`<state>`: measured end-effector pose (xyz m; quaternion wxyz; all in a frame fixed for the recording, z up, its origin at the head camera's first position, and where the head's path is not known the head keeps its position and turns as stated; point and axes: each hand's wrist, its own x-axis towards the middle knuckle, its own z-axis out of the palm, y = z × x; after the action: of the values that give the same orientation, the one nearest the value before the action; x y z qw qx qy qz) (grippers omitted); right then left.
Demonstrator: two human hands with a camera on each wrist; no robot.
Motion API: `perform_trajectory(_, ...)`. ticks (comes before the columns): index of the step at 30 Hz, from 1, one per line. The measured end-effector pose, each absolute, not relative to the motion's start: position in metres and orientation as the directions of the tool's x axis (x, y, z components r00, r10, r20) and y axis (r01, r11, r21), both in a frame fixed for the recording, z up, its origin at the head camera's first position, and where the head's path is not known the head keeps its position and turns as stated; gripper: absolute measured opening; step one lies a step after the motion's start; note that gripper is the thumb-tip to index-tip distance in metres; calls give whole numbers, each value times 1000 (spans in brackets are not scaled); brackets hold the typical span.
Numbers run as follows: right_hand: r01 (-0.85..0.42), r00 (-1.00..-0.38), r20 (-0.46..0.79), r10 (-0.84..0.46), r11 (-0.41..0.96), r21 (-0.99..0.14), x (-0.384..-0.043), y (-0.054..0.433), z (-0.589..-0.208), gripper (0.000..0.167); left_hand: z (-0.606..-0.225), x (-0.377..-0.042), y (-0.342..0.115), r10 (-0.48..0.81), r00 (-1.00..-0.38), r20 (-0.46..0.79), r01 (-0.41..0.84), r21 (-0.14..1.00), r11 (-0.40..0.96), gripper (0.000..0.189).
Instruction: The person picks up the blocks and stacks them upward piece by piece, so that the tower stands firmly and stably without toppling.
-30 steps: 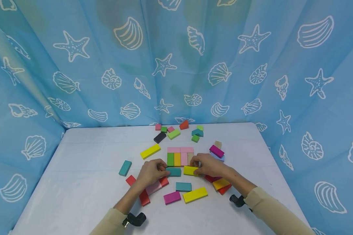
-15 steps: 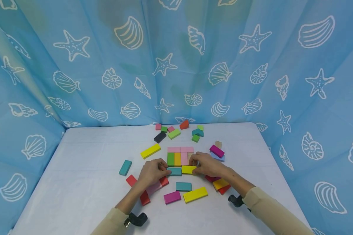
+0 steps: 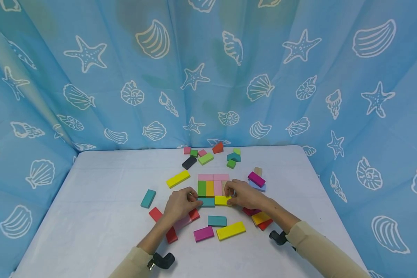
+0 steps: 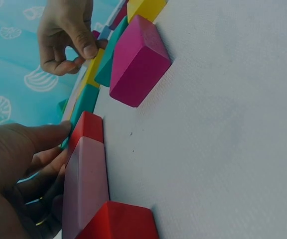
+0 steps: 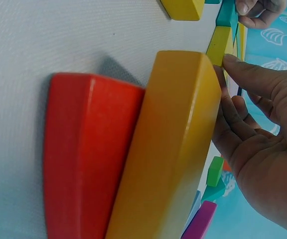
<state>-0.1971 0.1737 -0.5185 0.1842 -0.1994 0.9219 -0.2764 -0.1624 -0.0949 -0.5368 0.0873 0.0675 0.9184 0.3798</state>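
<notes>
Two wooden blocks lie end to end in the head view, a teal block (image 3: 207, 202) on the left and a yellow block (image 3: 222, 200) on the right. My left hand (image 3: 178, 203) holds the teal block's left end between thumb and fingers. At the yellow block's right end, my right hand (image 3: 247, 194) pinches it, thumb (image 5: 233, 59) on its near side. Directly behind them stand a green block (image 3: 202, 188), an orange block (image 3: 210, 188), a pink block (image 3: 217, 188) and a tan block partly hidden by my right hand. Pink blocks (image 3: 205, 177) lie across the far side.
Nearer me lie another teal block (image 3: 217, 221), a magenta block (image 3: 204, 234) and a long yellow block (image 3: 231, 231). Red blocks (image 3: 171, 234) sit under my left forearm; an orange block (image 3: 260, 218) sits by my right. Small blocks (image 3: 205, 158) are scattered at the back.
My right hand has slid the yellow block left and slightly back, closing the gap to the teal block. The teal block has shifted very slightly back against the upper blocks.
</notes>
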Motion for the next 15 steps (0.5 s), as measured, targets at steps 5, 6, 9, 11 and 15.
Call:
perform_trajectory(5, -265, -852, -231, -470, 766, -586, -198, 174, -520, 31, -538, -163, -95, 184, -977, -104, 57, 710, 702, 28)
perform_trajectory(6, -263, -852, -232, -470, 766, -586, -198, 174, -520, 31, -538, -163, -94, 182, -978, -103, 57, 709, 703, 28)
perform_trajectory(9, -256, -853, -237, -464, 770, -584, -198, 174, -520, 32, -538, -162, -94, 176, -979, -102, 53, 707, 705, 28)
perform_trajectory(11, -250, -854, -243, -459, 774, -582, -198, 174, -520, 32, -538, -162, -94, 170, -980, -104, 48, 707, 705, 28)
perform_trajectory(15, -246, -856, -246, -455, 776, -580, -199, 174, -520, 32, -538, -162, -93, 157, -982, -109, 35, 705, 708, 28)
